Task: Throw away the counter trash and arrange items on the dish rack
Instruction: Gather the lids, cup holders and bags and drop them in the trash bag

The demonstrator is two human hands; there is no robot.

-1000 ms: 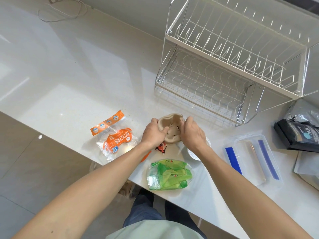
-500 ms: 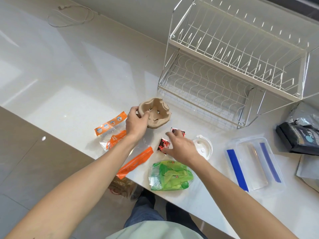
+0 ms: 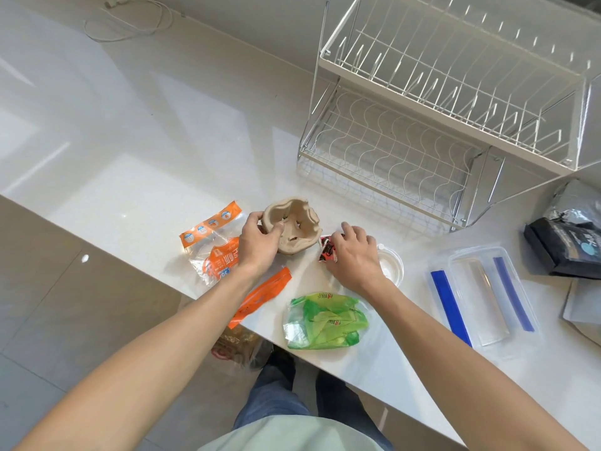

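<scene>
My left hand grips the rim of a crumpled brown pulp cup carrier just above the white counter. My right hand presses its fingers around small red-and-black sachets on the counter, right of the carrier. A white plastic cup lid pokes out from under my right hand. An orange-printed clear wrapper, a torn orange strip and a green wrapper bag lie near the counter's front edge. The white two-tier dish rack stands empty at the back right.
A clear plastic container with blue clips lies to the right, and dark foil pouches sit past it. A white cable is coiled at the far left. A bag with trash sits on the floor below the counter edge.
My right hand let go of the carrier and dropped onto the red sachets. My left hand kept the carrier and shifted it left, uncovering the orange strip and the lid.
</scene>
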